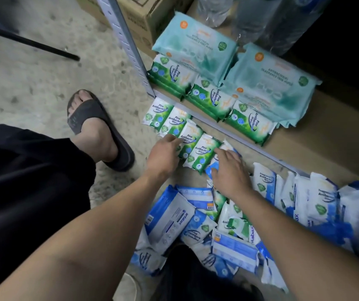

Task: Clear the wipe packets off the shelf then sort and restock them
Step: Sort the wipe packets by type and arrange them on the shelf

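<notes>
Our left forearm (91, 231) sits closest, in from 7 o'clock. We've got fingers (175, 140) of the left hand (163, 156), relaxed and together, touching a green pine packet (190, 140) in the row (167, 124); the right hand (230, 170) lies spread on a blue packet (210, 169). The blue pile (196, 224) is at 5 o'clock, shelf (330, 131) stacks at 1.

Cardboard box (139, 15), bottles (214, 9) — 1 sandal (91, 115)

The clear bottles (239, 14) at the top centre are cut off by the frame's edge and blurred. The print on the teal packets (196, 46) is too soft to read. The right hand (230, 170) covers most of a blue packet (210, 170) — its label is hidden. At upper right, the back of the shelf (326, 153) is lost in darkness.
</notes>
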`<action>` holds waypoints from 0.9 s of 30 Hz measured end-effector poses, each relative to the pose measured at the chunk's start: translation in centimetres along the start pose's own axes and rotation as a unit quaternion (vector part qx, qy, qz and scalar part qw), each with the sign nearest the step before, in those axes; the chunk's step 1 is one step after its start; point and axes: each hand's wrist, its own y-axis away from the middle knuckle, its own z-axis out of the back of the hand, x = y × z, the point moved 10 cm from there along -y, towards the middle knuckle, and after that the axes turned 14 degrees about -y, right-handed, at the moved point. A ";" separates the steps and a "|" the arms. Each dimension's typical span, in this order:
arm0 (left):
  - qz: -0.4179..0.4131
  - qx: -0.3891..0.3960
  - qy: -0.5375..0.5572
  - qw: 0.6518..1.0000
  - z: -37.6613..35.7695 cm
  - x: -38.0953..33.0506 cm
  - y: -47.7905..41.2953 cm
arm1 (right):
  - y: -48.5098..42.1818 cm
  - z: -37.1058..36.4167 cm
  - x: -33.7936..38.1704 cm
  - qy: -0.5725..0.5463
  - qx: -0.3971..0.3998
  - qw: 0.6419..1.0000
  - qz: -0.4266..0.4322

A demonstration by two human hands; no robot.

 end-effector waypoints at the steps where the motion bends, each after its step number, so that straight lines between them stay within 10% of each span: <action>1: -0.006 -0.002 -0.003 1.000 -0.1 0.0 0.0 | 0.0 -0.1 -0.3 0.016 0.016 1.000 0.003; 27: -0.025 -0.064 -0.107 0.992 -0.4 -0.4 -1.3 | -1.7 -1.4 0.7 0.140 -0.042 0.989 0.009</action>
